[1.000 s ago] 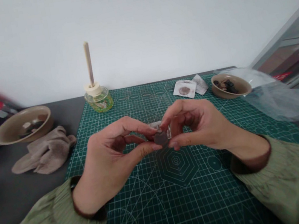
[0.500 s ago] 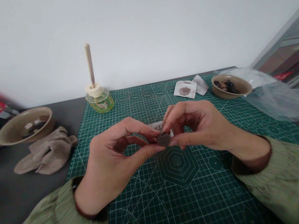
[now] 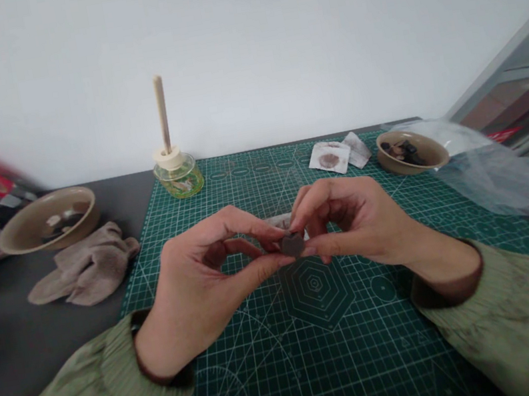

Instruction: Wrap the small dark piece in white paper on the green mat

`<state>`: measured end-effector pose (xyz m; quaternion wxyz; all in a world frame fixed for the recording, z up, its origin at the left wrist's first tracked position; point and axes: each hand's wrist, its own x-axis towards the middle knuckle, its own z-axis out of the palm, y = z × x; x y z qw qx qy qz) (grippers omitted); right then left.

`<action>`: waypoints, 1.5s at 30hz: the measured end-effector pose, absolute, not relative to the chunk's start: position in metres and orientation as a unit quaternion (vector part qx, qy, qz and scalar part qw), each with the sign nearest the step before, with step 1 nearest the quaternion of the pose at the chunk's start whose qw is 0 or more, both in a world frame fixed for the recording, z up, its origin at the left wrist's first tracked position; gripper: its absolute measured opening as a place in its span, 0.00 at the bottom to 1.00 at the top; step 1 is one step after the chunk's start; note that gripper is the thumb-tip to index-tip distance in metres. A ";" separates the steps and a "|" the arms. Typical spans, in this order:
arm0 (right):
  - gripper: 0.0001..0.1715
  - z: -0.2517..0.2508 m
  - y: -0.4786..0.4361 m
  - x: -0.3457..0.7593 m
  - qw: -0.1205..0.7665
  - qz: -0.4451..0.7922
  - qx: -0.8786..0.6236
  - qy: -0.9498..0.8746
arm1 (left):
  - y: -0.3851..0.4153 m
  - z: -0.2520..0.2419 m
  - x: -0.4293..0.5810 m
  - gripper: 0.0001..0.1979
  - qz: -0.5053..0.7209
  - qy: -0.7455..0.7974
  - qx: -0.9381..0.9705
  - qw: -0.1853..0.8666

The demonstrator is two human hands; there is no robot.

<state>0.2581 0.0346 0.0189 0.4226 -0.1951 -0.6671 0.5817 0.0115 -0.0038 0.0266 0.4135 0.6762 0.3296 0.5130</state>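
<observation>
Between the fingertips of both my hands is a small dark brown piece, flat-faced and rounded, its exact kind unclear. My left hand pinches it from the left with thumb and fingers. From the right, the thumb and index finger of my right hand close on its edge. Fingers cover part of its rim. Just beyond the fingertips, partly hidden, lies a pale crumpled packet or tissue on the green cutting mat.
A glass diffuser bottle with a stick stands at the back. Left are a tan bowl of dark and pale pieces and a brown cloth. Right are white packets, another bowl and a clear plastic bag.
The whole view has shifted very slightly. Both hands keep their pinch on the brown piece, whose flat face shows a little more plainly.
</observation>
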 end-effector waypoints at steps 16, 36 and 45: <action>0.11 0.018 0.033 0.257 0.446 0.422 -0.236 -0.753 | -0.001 0.022 0.013 0.11 0.463 0.368 0.658 0.467; 0.07 0.018 0.029 0.255 0.482 0.198 -0.238 -0.820 | 0.005 0.019 0.009 0.16 0.424 0.376 0.602 0.562; 0.13 0.015 0.031 0.256 0.472 0.195 -0.225 -0.830 | 0.005 0.018 0.010 0.12 0.427 0.378 0.602 0.559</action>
